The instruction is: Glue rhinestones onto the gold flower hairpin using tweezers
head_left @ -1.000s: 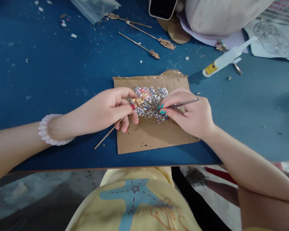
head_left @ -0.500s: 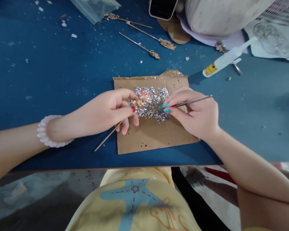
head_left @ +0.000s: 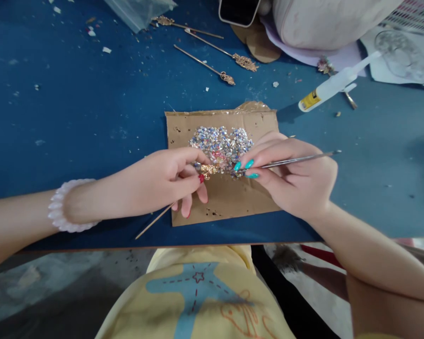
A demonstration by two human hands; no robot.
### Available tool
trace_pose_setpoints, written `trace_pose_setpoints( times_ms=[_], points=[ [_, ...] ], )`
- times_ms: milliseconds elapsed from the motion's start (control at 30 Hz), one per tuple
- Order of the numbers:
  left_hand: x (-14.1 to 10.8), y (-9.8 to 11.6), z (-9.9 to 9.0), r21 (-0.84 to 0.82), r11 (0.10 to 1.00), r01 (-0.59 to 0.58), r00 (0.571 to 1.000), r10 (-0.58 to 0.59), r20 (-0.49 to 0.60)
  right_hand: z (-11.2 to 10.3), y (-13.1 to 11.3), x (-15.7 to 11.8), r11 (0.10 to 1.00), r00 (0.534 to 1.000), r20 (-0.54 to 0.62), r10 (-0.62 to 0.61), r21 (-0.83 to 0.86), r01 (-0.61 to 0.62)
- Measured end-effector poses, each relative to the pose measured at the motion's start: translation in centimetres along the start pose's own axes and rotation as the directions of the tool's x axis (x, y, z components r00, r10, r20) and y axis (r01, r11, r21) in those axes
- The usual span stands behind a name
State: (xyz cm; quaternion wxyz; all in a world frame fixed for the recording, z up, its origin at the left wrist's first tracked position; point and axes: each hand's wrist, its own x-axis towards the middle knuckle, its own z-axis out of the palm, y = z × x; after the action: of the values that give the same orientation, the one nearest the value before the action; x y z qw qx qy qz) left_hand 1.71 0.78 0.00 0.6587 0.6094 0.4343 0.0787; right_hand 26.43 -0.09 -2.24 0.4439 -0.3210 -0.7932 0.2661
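Note:
My left hand [head_left: 173, 176] pinches a gold hairpin [head_left: 209, 170] near its ornate head, which carries pink pieces; its thin stick [head_left: 154, 220] points down to the left. My right hand [head_left: 289, 172] is closed on metal tweezers [head_left: 297, 160], whose tip meets the hairpin's head or lies right beside it; the exact contact is too small to tell. Under and behind the hairpin's head, many small shiny stones [head_left: 219, 139] in silver and blue lie on a piece of cardboard [head_left: 229, 202].
Several gold hairpins [head_left: 245, 62] lie at the back of the blue table [head_left: 74, 108]. A glue bottle [head_left: 325, 92] with a yellow label rests at the right. Farther back are a phone [head_left: 239, 10], a plastic bag [head_left: 139, 12], a pale rounded object [head_left: 328, 23] and a basket [head_left: 415, 19].
My left hand has moved right and toward me with the hairpin, uncovering more stones. My right hand has shifted right and slightly toward me, and the tweezers now show more of their length.

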Motion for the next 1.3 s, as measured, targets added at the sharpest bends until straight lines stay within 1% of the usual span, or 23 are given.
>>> trace_pose_setpoints(
  times_ms=[167, 333, 567, 900, 1033, 1133, 1300],
  points=[
    [-0.27, 0.01, 0.31, -0.016, 1.000, 0.002, 0.999, -0.002, 0.037, 0.43, -0.55, -0.05, 0.999, 0.999, 0.002, -0.049, -0.023, 0.049],
    [-0.45, 0.24, 0.62, -0.028, 1.000, 0.013, 0.998, -0.012, 0.060, 0.71, -0.41, 0.03, 0.992, 0.994, 0.001, -0.113, -0.049, 0.113],
    [-0.48, 0.19, 0.60, -0.033, 0.999, 0.013, 0.998, -0.011, 0.059, 0.73, -0.37, 0.08, 0.991, 0.993, 0.028, -0.112, -0.067, 0.114],
    [-0.37, 0.21, 0.66, -0.071, 0.997, 0.011, 0.998, -0.006, 0.066, 0.77, -0.28, -0.05, 0.993, 0.995, 0.000, -0.104, -0.057, 0.104],
    [-0.44, 0.27, 0.65, -0.064, 0.998, 0.013, 0.998, -0.009, 0.058, 0.76, -0.38, -0.05, 0.993, 0.995, 0.016, -0.101, -0.052, 0.102],
    [-0.38, 0.17, 0.65, -0.065, 0.998, 0.014, 0.997, -0.010, 0.071, 0.76, -0.36, 0.02, 0.993, 0.993, 0.037, -0.109, -0.051, 0.111],
    [-0.31, -0.08, 0.69, -0.083, 0.996, 0.007, 0.998, -0.002, 0.062, 0.66, -0.18, 0.26, 0.984, 0.986, 0.053, -0.160, -0.070, 0.164]
  ],
)
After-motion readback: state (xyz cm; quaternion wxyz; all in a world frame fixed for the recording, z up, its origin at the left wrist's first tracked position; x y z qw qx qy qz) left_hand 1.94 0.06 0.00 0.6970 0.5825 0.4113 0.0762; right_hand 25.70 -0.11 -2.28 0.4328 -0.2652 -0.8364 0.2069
